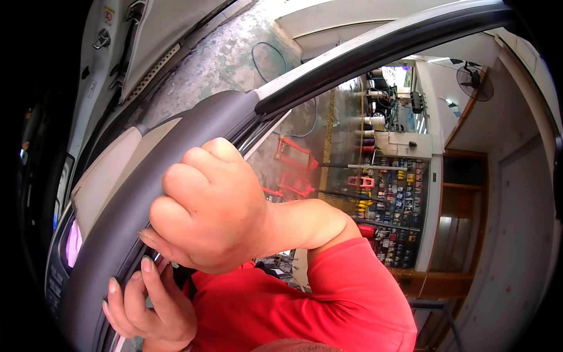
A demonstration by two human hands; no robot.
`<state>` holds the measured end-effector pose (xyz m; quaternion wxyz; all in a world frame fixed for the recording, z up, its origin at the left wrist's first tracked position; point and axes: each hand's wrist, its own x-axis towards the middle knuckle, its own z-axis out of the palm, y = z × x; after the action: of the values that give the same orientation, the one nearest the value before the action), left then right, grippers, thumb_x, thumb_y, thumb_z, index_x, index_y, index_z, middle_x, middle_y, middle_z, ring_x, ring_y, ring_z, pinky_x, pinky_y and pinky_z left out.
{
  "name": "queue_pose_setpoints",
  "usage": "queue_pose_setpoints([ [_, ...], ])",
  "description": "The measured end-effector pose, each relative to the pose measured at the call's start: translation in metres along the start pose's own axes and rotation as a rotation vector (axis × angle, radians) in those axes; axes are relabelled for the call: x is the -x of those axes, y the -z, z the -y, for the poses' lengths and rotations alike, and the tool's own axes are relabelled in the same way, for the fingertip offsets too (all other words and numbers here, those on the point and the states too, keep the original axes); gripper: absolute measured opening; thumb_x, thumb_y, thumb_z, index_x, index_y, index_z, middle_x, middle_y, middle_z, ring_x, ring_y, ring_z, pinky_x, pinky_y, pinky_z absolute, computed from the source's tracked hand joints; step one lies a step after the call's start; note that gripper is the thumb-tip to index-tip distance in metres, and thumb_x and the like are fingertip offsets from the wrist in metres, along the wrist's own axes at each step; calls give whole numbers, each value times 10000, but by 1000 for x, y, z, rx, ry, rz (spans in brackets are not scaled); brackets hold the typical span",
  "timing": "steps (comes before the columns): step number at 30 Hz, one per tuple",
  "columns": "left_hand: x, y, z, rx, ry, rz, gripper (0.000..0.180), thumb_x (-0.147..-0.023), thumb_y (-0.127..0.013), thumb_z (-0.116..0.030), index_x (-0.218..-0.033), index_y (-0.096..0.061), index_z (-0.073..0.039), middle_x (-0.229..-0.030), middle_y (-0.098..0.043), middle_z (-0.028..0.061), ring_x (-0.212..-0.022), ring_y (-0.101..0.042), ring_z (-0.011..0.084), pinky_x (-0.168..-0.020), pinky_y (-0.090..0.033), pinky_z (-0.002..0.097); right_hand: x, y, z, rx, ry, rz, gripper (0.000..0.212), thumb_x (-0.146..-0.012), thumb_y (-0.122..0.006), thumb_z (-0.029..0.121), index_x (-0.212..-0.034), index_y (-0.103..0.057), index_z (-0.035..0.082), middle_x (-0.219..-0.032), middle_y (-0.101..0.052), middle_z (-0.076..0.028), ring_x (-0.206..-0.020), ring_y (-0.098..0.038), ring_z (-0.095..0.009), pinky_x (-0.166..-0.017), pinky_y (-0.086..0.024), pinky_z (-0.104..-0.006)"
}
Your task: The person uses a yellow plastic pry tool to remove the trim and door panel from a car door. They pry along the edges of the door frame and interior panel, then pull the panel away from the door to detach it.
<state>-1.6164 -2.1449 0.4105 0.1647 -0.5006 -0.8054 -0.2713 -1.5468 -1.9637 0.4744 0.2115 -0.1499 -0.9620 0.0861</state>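
My right hand [208, 202] is clenched in a fist against the inner edge of a car door's dark grey trim panel [126, 217]. Its thumb lies along the panel's edge, and the inside of the fist is hidden from view. Just below it is my left hand [155, 308], its fingers half bent and apart. Those fingertips rest at the dark gap between the trim and the window opening. A pale, thin edge shows between the two hands, too small to make out.
The door's window frame [381, 58] with its black seal arches overhead. Beyond it are a red metal stand [296, 152], a blue hose [267, 58] on the concrete floor and a rack of small goods [402, 199]. The car body [97, 76] stands at the left, a wall fan [474, 81] at the right.
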Motion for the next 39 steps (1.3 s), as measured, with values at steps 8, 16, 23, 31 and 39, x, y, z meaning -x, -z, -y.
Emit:
queue_pose_setpoints([
  [8,-19,5,-4,-45,-90,11,280,-928,-762,-260,-1130,-719,-70,-987,-617,56,-994,-603,297,-920,-441,448,-2,-1,-4,38,68,74,289,-707,-709,257,-629,-471,112,-641,-395,-57,-588,-417,-221,-584,-293,-388],
  [16,-33,-11,-34,180,-11,40,319,-890,-707,-49,-1198,-642,2,-1086,-657,124,-865,-615,317,-767,-440,420,-2,-2,-6,-5,77,-58,316,-682,-738,227,-632,-445,117,-647,-368,-42,-561,-387,-214,-543,-264,-373],
  [23,-30,-29,-34,156,-4,-91,389,-882,-733,-57,-1241,-617,41,-1017,-666,102,-831,-614,292,-656,-444,380,-12,11,-10,-74,72,-23,398,-659,-803,255,-630,-429,124,-640,-340,-27,-525,-379,-198,-521,-271,-362],
  [31,-27,-29,-33,141,-3,-46,461,-858,-743,-48,-1274,-601,91,-1023,-668,121,-814,-612,284,-675,-443,375,-4,3,-9,-55,86,106,392,-667,-772,292,-630,-426,112,-653,-339,-27,-543,-382,-195,-531,-274,-361],
  [39,-37,-31,-25,118,-124,-72,141,-948,-543,-83,-823,-541,-17,-786,-581,67,-675,-490,223,-600,-355,332,9,-9,-3,-69,43,-88,285,-748,-683,307,-781,-568,47,-740,-449,-51,-600,-431,-214,-545,-296,-348],
])
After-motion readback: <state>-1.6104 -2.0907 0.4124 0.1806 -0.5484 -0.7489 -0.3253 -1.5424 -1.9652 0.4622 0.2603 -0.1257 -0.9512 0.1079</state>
